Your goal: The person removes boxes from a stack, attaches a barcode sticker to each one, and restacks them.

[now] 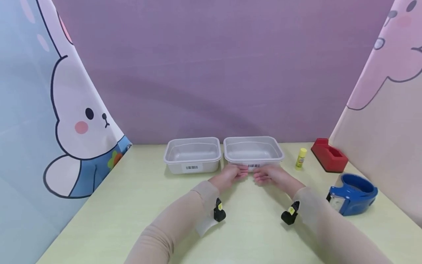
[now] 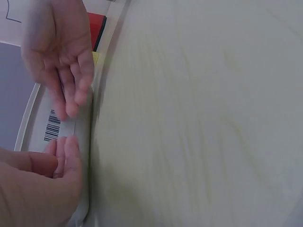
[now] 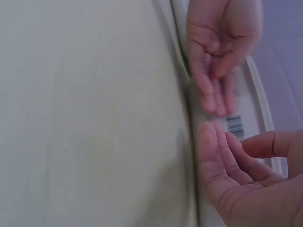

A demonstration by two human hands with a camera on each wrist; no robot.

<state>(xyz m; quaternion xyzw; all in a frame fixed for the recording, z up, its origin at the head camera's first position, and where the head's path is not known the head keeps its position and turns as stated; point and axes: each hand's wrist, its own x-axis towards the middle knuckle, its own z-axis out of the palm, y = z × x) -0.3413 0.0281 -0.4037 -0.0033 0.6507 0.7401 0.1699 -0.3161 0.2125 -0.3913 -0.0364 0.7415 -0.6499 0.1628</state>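
Observation:
Two white plastic boxes stand side by side at the back of the table. At the front wall of the right box (image 1: 253, 151) are both hands, one on each side of its barcode label (image 2: 53, 125). My left hand (image 1: 229, 173) has its fingers extended toward the right, fingertips over the label's left part. From the other side my right hand (image 1: 273, 175) points its fingers inward, nearly straight, with the thumb bent above them. A small gap separates the two sets of fingertips, and neither hand grips anything. The left box (image 1: 192, 168) carries a similar barcode label.
Right of the boxes stands a yellow glue stick (image 1: 300, 158). Beyond it are a red tape dispenser (image 1: 329, 156) and a blue tape dispenser (image 1: 354, 194). A purple backdrop (image 1: 211, 73) rises behind the table (image 1: 132, 205). Both wrists wear small black cameras.

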